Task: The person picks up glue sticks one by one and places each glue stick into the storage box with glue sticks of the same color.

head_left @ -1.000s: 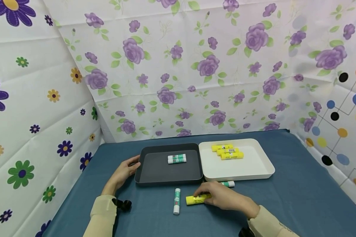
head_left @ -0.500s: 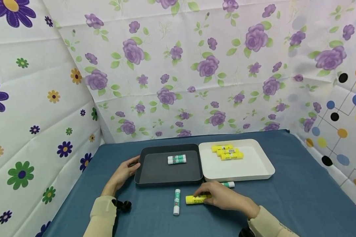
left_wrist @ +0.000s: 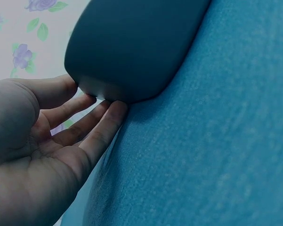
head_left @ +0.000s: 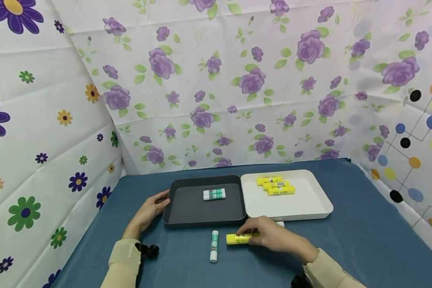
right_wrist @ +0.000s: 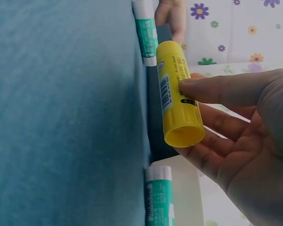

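My right hand (head_left: 273, 236) pinches a yellow glue stick (head_left: 235, 239) between thumb and fingers, in front of the trays. In the right wrist view this yellow glue stick (right_wrist: 179, 101) shows its barcode and hollow end, seemingly just off the cloth. Beyond it lies a white-and-green glue stick (head_left: 214, 247); another green one (right_wrist: 160, 197) is mostly hidden behind my right hand in the head view. My left hand (head_left: 152, 210) rests its fingertips against the left end of the dark grey tray (head_left: 187, 212). The left wrist view shows those fingers (left_wrist: 101, 134) fairly straight at the tray's outer wall.
White-and-green glue sticks (head_left: 214, 194) lie side by side in the dark tray. The white tray (head_left: 302, 206) adjoins it on the right and holds several yellow glue sticks (head_left: 281, 190). A blue cloth (head_left: 363, 240) covers the table, with flowered sheets (head_left: 209, 92) behind.
My right hand has risen slightly with the yellow glue stick, covering more of the green glue stick behind it. My left hand stays at the dark tray.
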`<state>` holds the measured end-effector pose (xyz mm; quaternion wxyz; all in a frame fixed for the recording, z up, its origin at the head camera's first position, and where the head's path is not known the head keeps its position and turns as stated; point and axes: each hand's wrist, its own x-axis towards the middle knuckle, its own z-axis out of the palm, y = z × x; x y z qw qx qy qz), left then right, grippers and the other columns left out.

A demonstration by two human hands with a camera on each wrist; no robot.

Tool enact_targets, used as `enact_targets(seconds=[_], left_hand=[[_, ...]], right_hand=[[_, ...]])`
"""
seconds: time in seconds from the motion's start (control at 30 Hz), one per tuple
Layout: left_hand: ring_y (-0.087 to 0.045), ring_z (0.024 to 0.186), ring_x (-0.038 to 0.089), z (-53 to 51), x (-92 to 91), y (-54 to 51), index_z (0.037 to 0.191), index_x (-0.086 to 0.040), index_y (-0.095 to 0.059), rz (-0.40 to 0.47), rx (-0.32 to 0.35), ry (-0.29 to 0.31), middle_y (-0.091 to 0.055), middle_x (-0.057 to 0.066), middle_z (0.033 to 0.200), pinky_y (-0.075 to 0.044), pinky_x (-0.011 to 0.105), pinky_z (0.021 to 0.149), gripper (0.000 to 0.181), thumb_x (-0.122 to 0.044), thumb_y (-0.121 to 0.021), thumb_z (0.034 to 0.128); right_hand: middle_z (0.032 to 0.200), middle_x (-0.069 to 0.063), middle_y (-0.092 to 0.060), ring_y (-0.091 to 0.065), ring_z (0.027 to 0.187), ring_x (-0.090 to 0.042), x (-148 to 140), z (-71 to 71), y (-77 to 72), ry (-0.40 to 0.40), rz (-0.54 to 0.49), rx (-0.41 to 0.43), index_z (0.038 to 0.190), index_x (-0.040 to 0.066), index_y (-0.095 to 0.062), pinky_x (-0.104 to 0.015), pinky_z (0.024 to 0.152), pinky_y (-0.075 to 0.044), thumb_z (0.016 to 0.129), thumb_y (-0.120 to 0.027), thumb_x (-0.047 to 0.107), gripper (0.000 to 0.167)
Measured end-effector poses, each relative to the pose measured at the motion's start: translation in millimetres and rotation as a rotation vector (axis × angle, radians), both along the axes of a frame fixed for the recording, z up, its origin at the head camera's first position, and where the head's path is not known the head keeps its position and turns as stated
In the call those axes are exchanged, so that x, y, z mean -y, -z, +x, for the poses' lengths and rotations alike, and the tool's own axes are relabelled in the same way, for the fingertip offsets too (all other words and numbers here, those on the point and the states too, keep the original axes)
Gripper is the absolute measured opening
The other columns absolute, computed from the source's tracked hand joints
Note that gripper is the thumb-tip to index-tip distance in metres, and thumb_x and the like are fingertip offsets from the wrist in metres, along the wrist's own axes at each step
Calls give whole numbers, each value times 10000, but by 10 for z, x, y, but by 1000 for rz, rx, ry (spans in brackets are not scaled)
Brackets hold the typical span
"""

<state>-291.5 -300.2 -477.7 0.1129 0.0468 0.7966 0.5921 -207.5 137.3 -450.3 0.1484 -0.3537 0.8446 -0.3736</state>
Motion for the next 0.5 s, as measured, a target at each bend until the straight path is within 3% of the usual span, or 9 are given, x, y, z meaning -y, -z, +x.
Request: enact_targets(seconds=[0.5], left_hand=[[-350, 1487, 425, 17, 2, -19, 1650, -56, -280, 4, -13, 9, -332, 248, 1602, -304, 597, 1219, 590, -188, -509, 1123]], right_hand=[[1167, 104, -718, -630, 1011, -106, -120, -48, -154, 45, -29, -24, 1241, 185, -766, -332, 903, -566, 941, -763, 41, 333]])
